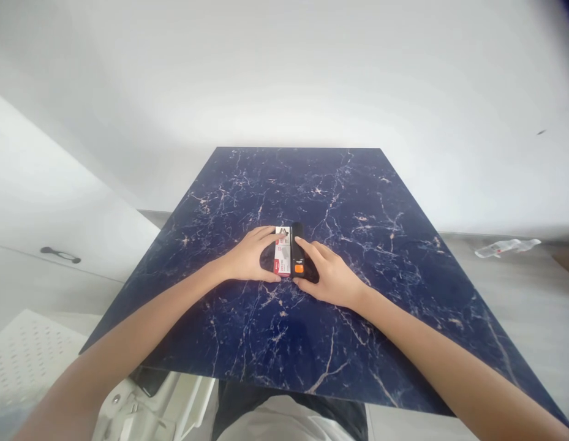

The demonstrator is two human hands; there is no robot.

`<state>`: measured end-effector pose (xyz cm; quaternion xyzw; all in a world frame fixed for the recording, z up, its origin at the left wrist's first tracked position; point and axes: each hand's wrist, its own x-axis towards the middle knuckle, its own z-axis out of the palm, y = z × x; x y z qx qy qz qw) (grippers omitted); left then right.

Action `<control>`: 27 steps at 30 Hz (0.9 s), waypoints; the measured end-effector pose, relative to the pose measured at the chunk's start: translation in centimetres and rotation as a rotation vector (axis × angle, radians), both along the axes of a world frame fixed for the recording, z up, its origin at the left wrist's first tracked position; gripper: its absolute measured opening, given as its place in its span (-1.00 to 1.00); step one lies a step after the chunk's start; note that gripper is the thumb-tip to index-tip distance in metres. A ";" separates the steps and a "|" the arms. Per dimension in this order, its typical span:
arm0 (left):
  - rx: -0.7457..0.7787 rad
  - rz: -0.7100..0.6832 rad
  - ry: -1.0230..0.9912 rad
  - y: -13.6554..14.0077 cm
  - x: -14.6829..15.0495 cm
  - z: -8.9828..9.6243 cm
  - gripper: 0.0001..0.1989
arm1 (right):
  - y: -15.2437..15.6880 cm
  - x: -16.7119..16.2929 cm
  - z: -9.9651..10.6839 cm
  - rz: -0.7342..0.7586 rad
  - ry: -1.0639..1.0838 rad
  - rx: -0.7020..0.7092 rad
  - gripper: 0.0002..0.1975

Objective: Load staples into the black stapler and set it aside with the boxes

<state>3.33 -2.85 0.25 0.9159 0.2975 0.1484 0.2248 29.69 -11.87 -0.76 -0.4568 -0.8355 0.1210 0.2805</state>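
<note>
Standing to one side of the room, I saw both hands drawn in over the middle of the blue marbled worktop, with a small red-and-white box and a black object set side by side between them. The left hand had the box: its grip made a wide C, fingers reaching over the far end and the thumb braced at the near end. The right hand mirrored it on the black object, forefinger toward the far end, thumb at the near one, the span just as long as the thing itself. Holding each by its ends probably kept the pair square to one another and left most of their upper faces uncovered; putting them at the centre, it seemed to me, let both arms reach in evenly. Both long axes ran straight away from the person, parallel, toward the worktop's far edge. The black object had its orange piece at the end nearer the person, its plain dark end pointing away; the box showed its printed side upward, with a red patch at its near left corner. From where I stood, the print was too small to read, and I couldn't tell whether the two quite touched.
</note>
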 end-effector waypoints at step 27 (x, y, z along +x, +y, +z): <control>0.040 -0.155 0.080 6.9 33.2 -1.5 0.33 | 4.4 22.9 0.3 -0.951 0.072 -0.107 -0.39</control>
